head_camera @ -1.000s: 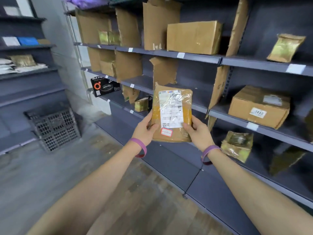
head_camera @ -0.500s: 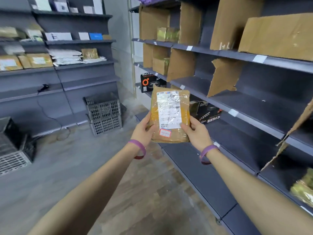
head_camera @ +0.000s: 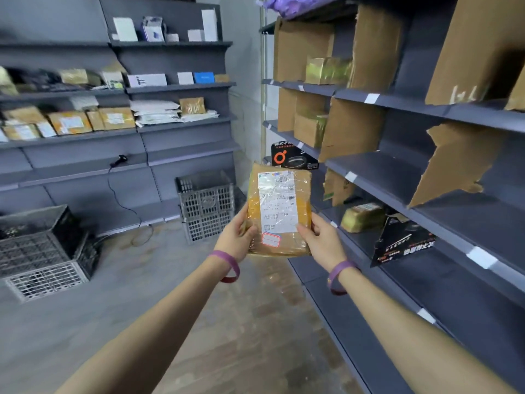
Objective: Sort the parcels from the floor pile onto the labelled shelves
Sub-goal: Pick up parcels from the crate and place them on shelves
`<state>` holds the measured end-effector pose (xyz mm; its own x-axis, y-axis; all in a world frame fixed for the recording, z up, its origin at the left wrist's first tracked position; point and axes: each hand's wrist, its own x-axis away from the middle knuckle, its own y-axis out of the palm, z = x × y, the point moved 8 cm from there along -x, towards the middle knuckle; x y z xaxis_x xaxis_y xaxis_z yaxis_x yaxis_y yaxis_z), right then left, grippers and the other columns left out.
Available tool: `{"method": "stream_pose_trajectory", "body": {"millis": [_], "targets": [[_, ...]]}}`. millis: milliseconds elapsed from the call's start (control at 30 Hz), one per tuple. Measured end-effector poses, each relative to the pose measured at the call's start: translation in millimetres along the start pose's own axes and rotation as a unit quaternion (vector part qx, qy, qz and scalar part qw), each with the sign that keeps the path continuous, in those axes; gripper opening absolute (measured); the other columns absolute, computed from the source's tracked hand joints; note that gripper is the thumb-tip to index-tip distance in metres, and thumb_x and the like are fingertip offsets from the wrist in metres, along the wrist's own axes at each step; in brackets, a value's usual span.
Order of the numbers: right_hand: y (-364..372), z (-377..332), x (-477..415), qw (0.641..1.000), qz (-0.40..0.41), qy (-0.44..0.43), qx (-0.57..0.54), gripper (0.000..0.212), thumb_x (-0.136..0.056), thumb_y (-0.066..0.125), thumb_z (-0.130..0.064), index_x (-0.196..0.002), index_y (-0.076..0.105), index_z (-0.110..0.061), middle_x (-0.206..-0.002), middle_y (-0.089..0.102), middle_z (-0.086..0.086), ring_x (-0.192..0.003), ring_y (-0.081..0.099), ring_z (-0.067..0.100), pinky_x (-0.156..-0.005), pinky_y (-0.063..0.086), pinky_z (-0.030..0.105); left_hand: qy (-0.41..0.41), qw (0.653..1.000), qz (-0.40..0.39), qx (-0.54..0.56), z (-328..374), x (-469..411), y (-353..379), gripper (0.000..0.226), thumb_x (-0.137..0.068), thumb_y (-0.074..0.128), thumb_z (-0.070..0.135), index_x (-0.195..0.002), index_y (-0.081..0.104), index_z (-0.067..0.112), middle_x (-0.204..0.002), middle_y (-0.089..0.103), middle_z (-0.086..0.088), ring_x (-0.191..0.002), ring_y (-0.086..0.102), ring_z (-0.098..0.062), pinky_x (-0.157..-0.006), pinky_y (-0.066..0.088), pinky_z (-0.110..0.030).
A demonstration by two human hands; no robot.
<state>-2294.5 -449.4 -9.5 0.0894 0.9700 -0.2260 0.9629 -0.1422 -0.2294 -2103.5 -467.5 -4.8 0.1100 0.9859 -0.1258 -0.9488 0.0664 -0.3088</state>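
Note:
A flat brown taped parcel (head_camera: 284,245) with a white shipping label and a small red-edged sticker stands upright in front of me. My left hand (head_camera: 237,237) grips its lower left edge, and my right hand (head_camera: 321,240) grips its lower right edge. Both wrists wear purple bands. The grey labelled shelves (head_camera: 397,177) run along my right, with cardboard dividers (head_camera: 349,129), a small brown parcel (head_camera: 362,217) and a black box (head_camera: 402,243) on them.
More grey shelves (head_camera: 176,123) with boxes and white mailers line the far wall. A stack of grey plastic crates (head_camera: 206,204) stands on the floor ahead, and a dark crate (head_camera: 42,240) sits at the left. A cable (head_camera: 125,200) hangs from a scanner on the far shelf.
My view has swung left along the right-hand shelves toward the far wall. Both hands keep the same hold on the parcel.

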Motion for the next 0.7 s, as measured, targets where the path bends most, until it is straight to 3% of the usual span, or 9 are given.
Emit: {"method": "stream_pose_trajectory", "body": {"millis": [100, 200, 400, 700], "targets": [[10.9, 6.6, -43.1, 1.0, -0.018, -0.005, -0.004, 0.025, -0.096, 0.054, -0.013, -0.119, 0.062, -0.021, -0.112, 0.069, -0.006, -0.105, 0.064, 0.012, -0.086, 0.052, 0.023, -0.007, 0.999, 0.021, -0.033, -6.4, -36.5, -8.8, 0.061, -0.096, 0.048, 0.009, -0.147, 0.028, 0.035, -0.131, 0.058, -0.008, -0.122, 0.054, -0.026, -0.104, 0.043, -0.045], [29.6, 14.3, -84.7, 0.999, -0.042, -0.005, 0.005, 0.023, -0.095, 0.054, -0.016, -0.115, 0.063, -0.025, -0.107, 0.07, -0.011, -0.102, 0.065, 0.009, -0.09, 0.054, 0.032, -0.013, 0.998, 0.045, -0.039, -17.2, -70.6, -26.0, 0.06, -0.096, 0.048, 0.007, -0.147, 0.029, 0.032, -0.133, 0.055, -0.014, -0.123, 0.052, -0.029, -0.105, 0.041, -0.043], [85.0, 31.0, -172.0, 0.996, -0.088, -0.009, 0.019, 0.022, -0.095, 0.054, -0.021, -0.111, 0.062, -0.035, -0.108, 0.069, -0.017, -0.101, 0.064, 0.004, -0.092, 0.054, 0.04, -0.035, 0.997, 0.065, -0.016, -62.5, -148.4, -65.8, 0.062, -0.095, 0.05, 0.008, -0.147, 0.03, 0.035, -0.135, 0.055, -0.002, -0.122, 0.054, -0.02, -0.106, 0.041, -0.045], [175.2, 62.4, -332.9, 0.996, -0.08, 0.005, 0.033, 0.027, -0.097, 0.053, -0.022, -0.122, 0.058, -0.031, -0.118, 0.067, -0.014, -0.111, 0.061, 0.008, -0.096, 0.053, 0.038, -0.036, 0.998, 0.053, -0.008, -113.8, -313.7, -134.8, 0.059, -0.097, 0.048, 0.013, -0.146, 0.028, 0.038, -0.136, 0.054, 0.001, -0.119, 0.055, -0.021, -0.101, 0.046, -0.045]]}}
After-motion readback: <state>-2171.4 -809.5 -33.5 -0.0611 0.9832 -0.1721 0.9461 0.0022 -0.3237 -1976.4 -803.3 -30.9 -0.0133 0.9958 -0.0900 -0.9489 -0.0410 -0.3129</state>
